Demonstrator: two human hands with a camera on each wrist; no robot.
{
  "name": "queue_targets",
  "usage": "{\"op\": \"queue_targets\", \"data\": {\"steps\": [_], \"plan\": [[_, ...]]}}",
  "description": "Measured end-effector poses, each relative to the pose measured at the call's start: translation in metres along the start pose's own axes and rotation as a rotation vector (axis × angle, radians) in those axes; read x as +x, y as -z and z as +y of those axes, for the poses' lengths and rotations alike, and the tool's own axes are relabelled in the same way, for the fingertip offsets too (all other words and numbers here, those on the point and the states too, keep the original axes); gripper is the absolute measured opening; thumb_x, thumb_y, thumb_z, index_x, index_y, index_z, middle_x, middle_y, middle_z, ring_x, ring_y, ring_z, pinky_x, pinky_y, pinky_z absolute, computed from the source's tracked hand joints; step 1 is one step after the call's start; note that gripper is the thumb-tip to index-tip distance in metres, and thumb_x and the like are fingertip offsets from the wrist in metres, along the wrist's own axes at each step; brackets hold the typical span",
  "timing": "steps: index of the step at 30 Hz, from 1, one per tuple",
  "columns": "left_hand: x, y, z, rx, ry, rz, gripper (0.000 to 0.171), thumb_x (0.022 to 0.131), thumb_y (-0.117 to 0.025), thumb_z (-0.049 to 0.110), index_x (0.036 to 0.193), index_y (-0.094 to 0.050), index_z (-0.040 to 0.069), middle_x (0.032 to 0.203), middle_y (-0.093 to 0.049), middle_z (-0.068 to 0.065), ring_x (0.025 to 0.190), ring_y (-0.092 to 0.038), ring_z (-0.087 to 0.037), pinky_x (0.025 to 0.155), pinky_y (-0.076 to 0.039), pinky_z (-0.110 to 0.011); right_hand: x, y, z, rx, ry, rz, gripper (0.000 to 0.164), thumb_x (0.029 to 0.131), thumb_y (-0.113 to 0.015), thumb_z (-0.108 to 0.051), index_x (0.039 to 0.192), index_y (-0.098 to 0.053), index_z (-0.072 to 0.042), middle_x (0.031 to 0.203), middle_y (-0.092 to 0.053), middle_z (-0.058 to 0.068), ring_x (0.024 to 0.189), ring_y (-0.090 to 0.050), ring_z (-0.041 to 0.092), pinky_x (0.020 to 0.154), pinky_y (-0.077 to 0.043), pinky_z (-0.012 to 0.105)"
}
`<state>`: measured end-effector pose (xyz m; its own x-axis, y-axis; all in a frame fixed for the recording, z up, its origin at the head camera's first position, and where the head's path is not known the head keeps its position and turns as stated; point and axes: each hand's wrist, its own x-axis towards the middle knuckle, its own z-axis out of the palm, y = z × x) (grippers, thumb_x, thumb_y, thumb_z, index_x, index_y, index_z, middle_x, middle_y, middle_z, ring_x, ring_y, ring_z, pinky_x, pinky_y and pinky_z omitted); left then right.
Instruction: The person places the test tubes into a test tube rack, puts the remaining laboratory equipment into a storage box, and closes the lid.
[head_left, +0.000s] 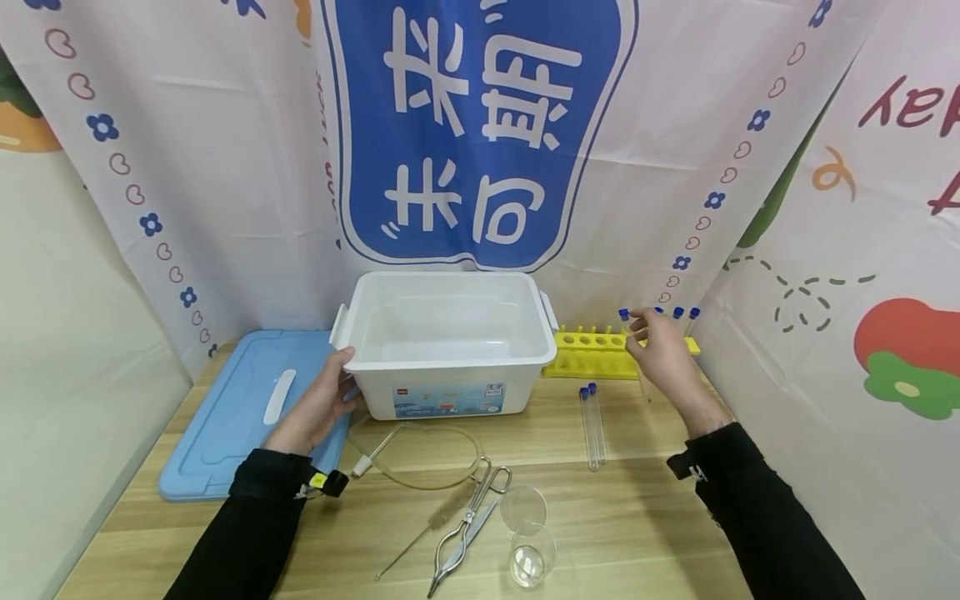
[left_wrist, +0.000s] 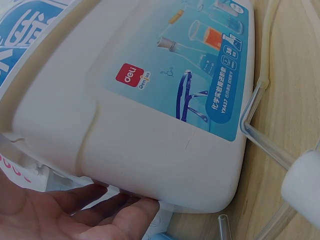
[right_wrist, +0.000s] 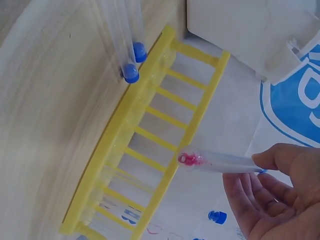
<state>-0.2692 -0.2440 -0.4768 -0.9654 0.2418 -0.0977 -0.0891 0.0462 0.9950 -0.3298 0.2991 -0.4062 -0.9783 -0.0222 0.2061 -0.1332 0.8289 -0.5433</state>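
Observation:
A test tube (right_wrist: pixel 220 162) with a pinkish-red residue at its bottom end is pinched between the thumb and fingers of my right hand (head_left: pixel 660 350). Its lower end overlaps the top bar of the yellow test tube rack (right_wrist: pixel 145 122), where other blue-stoppered tubes (head_left: pixel 678 313) stand at the right end. My left hand (head_left: pixel 318 404) lies against the left side of a white plastic box (head_left: pixel 450 379), thumb near the rim, fingers loosely bent along the wall in the left wrist view. Two stoppered test tubes (head_left: pixel 592 429) lie on the table in front of the rack.
A blue lid (head_left: pixel 240 417) lies left of the box. In front are rubber tubing (head_left: pixel 420 486) with a bent glass tube, a brush (head_left: pixel 450 508), metal tongs (head_left: pixel 468 521) and round clear dishes (head_left: pixel 528 558). A printed curtain (head_left: pixel 247 167) hangs behind.

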Motion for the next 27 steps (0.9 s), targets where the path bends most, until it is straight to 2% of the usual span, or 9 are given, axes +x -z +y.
{"op": "queue_targets", "data": {"steps": [8,15,22,27], "plan": [[0.001,0.001,0.000,-0.006,-0.001,0.002,0.090,0.123,-0.024,0.065,0.189,0.015,0.017,0.198,0.013,-0.024,0.185,0.010,-0.051,0.147,-0.008,-0.079,0.004,0.005,0.002,0.035,0.008,0.119,0.058,0.110,-0.062,0.003,0.167,-0.052,0.010,0.150,-0.066,0.035,0.139,-0.070,0.054,0.115,-0.064,0.067],[0.001,0.000,0.000,-0.004,0.003,0.001,0.090,0.123,-0.025,0.066,0.189,0.015,0.018,0.198,0.012,-0.023,0.185,0.010,-0.050,0.147,-0.008,-0.079,0.010,0.009,0.001,0.091,-0.004,0.183,0.060,0.110,-0.060,0.004,0.170,-0.051,0.007,0.152,-0.064,0.034,0.141,-0.068,0.053,0.118,-0.062,0.067],[0.001,0.000,0.000,0.000,0.005,0.002,0.091,0.123,-0.025,0.067,0.189,0.015,0.017,0.198,0.011,-0.024,0.185,0.009,-0.050,0.147,-0.008,-0.079,0.014,0.011,0.002,0.177,0.006,0.247,0.056,0.114,-0.060,0.003,0.170,-0.051,0.005,0.156,-0.062,0.033,0.144,-0.068,0.051,0.117,-0.064,0.064],[0.000,0.000,0.000,-0.001,-0.001,0.004,0.090,0.123,-0.025,0.066,0.189,0.013,0.017,0.198,0.009,-0.025,0.185,0.009,-0.051,0.147,-0.009,-0.079,0.018,0.010,0.004,0.221,-0.009,0.283,0.053,0.116,-0.061,0.000,0.168,-0.052,0.005,0.158,-0.061,0.032,0.149,-0.066,0.050,0.123,-0.061,0.064]]}}
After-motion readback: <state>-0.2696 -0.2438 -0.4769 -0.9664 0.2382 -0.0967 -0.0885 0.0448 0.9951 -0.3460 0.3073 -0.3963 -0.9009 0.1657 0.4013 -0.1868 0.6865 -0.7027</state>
